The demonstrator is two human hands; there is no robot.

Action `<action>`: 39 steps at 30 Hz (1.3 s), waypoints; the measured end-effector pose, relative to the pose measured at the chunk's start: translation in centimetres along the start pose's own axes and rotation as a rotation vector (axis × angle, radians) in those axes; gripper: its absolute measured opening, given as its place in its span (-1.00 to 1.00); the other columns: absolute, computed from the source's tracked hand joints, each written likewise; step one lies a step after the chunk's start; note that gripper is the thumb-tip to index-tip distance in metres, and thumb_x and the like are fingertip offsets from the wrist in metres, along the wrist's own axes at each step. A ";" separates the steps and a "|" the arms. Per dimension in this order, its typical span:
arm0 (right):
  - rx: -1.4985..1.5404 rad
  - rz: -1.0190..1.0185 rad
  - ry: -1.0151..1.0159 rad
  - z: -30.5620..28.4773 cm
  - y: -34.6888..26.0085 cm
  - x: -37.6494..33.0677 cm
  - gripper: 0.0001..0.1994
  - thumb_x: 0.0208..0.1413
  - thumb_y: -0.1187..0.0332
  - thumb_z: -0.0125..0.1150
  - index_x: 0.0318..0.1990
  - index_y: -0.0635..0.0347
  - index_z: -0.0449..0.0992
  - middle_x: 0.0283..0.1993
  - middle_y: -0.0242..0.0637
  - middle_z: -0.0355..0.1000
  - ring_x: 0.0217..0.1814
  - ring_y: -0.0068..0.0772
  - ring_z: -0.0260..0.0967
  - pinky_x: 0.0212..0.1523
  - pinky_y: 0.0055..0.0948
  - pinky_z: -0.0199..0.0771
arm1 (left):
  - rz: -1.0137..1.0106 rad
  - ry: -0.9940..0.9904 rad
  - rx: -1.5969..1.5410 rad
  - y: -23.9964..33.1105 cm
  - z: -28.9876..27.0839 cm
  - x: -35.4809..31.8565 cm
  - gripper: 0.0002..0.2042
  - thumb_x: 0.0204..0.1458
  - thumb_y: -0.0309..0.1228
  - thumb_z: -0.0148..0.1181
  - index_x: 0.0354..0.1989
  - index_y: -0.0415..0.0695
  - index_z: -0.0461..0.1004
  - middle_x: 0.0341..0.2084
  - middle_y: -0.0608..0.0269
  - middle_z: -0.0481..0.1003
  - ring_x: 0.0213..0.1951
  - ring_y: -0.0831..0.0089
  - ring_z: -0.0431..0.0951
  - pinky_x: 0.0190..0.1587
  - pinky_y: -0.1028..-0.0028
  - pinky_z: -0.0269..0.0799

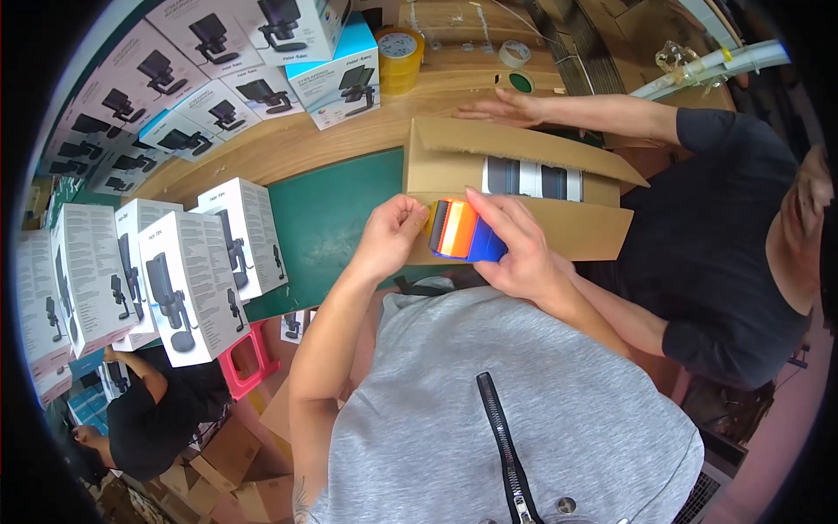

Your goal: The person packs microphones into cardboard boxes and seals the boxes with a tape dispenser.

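Note:
My right hand (517,251) grips an orange and blue tape dispenser (463,231) held against the near side of an open cardboard carton (515,153). My left hand (393,234) pinches at the dispenser's left end, by the carton's near left corner. The carton's flaps stand open and white product boxes (532,179) show inside it. A co-worker in a black shirt (716,244) stands at the right, one hand (504,108) flat on the wooden bench behind the carton.
White product boxes (188,279) stand in rows at the left on a green mat (332,218). More boxes (218,79) are stacked at the back left. Yellow tape rolls (400,57) sit at the back. Another person (148,410) crouches at lower left near a red stool (249,362).

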State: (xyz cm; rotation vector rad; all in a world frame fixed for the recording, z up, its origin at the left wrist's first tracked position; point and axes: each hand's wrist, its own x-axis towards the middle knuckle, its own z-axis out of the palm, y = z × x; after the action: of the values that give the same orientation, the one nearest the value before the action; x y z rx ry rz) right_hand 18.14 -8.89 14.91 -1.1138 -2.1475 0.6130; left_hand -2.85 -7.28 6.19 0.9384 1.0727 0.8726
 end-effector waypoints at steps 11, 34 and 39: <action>0.180 -0.030 -0.174 3.3 -3.6 -2.7 -0.16 -0.33 0.60 0.23 0.32 0.08 0.28 -0.02 -0.11 0.41 0.00 -0.02 0.38 0.05 -0.22 0.39 | 0.002 0.173 -0.086 -4.1 -2.1 -9.6 -0.84 0.27 -0.38 0.04 -0.30 -0.21 0.40 -0.52 0.44 0.40 -0.47 0.71 0.34 -0.42 0.62 0.27; 0.354 0.138 -0.103 1.5 -3.1 -7.3 -0.22 -0.24 0.55 0.31 0.30 0.21 0.26 0.02 -0.05 0.42 0.04 -0.08 0.42 0.07 -0.33 0.39 | -0.110 0.183 -0.088 -4.2 -2.8 -12.3 -0.82 0.27 -0.30 0.03 -0.24 -0.16 0.46 -0.43 0.35 0.53 -0.47 0.66 0.44 -0.39 0.65 0.31; 0.455 0.110 -0.157 -1.0 -2.0 -5.7 -0.22 -0.21 0.52 0.44 0.28 0.35 0.25 0.10 -0.08 0.41 0.10 -0.27 0.42 0.13 -0.38 0.37 | 0.053 0.088 -0.030 -0.4 -3.0 -8.8 -0.80 0.18 -0.35 0.16 -0.15 -0.22 0.46 -0.32 0.28 0.55 -0.34 0.58 0.49 -0.27 0.61 0.38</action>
State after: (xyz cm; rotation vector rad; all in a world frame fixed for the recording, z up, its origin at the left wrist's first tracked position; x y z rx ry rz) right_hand 20.24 -14.63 15.06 -0.9568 -1.9393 1.2050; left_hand -7.87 -14.97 7.98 0.9140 1.1113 0.9789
